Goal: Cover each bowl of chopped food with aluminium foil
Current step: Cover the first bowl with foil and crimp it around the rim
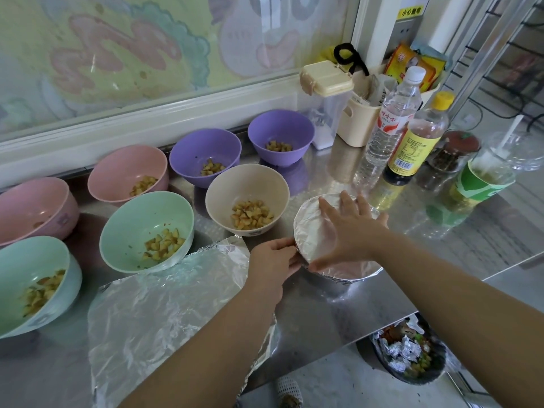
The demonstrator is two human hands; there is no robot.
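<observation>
Foil-covered round bowl point(347, 267) is sitting on the stainless steel counter point(426, 254), just right of the round beige plastic bowl point(223, 189) and near the counter's front edge, and the person is finishing its wrap. The right hand point(350, 222) is lying flat on the foil top, fingers straight and spread, pressing down. The left hand point(273, 257) is curling its fingers at the left rim, pinching the foil edge there. Judging from this, the flat hand should be keeping the foil taut while the pinching hand is working round the rim, crimping gently so nothing tears. Open bowls are waiting to the left. The beige bowl, the near mint-green bowl point(123, 231), the leftmost mint-green bowl point(17, 269), the two purple bowls point(188, 151) and the rear pink bowl point(117, 169) are all holding small heaps of chopped yellowish cubes. What the far-left pink bowl point(29, 201) is holding cannot be made out. A loose crinkled foil sheet point(153, 313) is lying under the left forearm.
</observation>
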